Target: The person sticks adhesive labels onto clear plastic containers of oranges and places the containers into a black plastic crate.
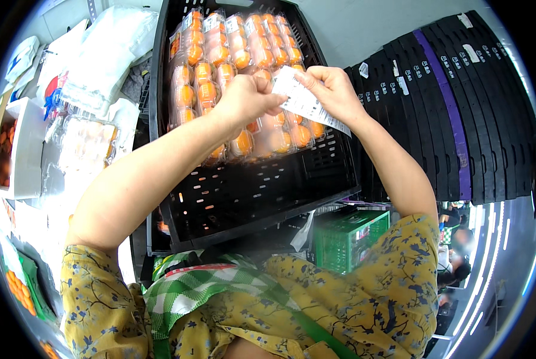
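Note:
A white printed paper strip (307, 100) is stretched between my two hands above a black plastic crate. My right hand (335, 96) grips it, thumb on top, with its loose end hanging toward the crate's right side. At the strip's left edge, my left hand (244, 99) is closed in a pinch on the paper. Below both hands, rows of clear plastic packs of round orange fruit (205, 93) fill the far part of the black crate (220, 209). Some far packs carry white labels. My hands and the paper hide several packs in the middle.
Stacked black crates (441, 113), one with a purple band, stand to the right. A green crate (345, 239) sits low at the near right. Leftward are clear plastic bags (109, 45), a clear pack (88, 143) and a white box (25, 149) with orange items.

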Demonstrator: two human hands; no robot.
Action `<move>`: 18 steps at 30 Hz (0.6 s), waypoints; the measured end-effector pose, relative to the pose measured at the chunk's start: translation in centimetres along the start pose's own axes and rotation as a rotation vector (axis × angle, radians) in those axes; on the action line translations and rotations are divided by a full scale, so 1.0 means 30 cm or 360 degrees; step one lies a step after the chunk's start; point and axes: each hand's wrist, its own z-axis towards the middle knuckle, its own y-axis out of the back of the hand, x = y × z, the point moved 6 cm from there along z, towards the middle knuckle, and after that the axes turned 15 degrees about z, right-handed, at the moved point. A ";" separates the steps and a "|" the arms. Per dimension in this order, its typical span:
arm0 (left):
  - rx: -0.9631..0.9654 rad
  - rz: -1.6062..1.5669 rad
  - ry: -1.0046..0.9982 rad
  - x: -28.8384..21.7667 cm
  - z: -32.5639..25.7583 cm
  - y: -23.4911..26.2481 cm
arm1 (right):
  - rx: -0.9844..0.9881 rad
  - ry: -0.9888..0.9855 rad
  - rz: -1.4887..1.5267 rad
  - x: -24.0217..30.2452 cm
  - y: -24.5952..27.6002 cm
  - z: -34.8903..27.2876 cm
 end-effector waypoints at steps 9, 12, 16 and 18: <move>-0.0090 0.0128 -0.0187 0.010 -0.071 0.009 | 0.0387 0.0135 0.0535 0.078 -0.096 0.011; -0.0326 0.0309 -0.0298 -0.011 -0.092 0.044 | 0.0270 0.0233 0.0329 0.103 -0.088 0.016; -0.0477 0.0411 -0.0394 -0.003 -0.098 0.085 | 0.0194 0.0271 -0.0035 0.123 -0.092 0.039; -0.0549 0.0490 -0.0427 0.003 -0.094 0.107 | 0.0209 0.0223 0.0008 0.128 -0.103 0.045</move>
